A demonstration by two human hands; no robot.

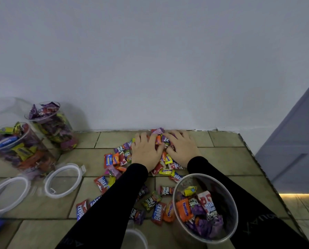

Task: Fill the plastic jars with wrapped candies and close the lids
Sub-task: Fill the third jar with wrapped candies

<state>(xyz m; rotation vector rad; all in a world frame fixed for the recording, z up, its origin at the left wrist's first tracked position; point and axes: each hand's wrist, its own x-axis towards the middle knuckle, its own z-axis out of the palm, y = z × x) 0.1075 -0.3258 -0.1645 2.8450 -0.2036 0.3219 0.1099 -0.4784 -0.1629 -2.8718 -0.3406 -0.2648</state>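
Plain pale wall (150,60) filled the far side, unmarked. Surface (221,159) below patterned as olive-tan tiles with dark joints. Grey panelled door (293,150) stood at right. Warm light strip (296,194) glowed near right, over pale floor (302,209).

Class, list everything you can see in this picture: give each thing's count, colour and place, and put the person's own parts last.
Full jars: two, clear, lidless, far left by the wall.
Near jar: one, clear, partly filled, open, front right.
Lids: two, clear with white rims, flat on the left; part of a third at the bottom edge.
Loose candies: many, mixed colours, scattered across the middle.
Surface: one, olive tiled pattern, against a white wall.
Door: one, grey, right.
Left hand: flat on the candy heap, black sleeve.
Right hand: flat on the heap, black sleeve.
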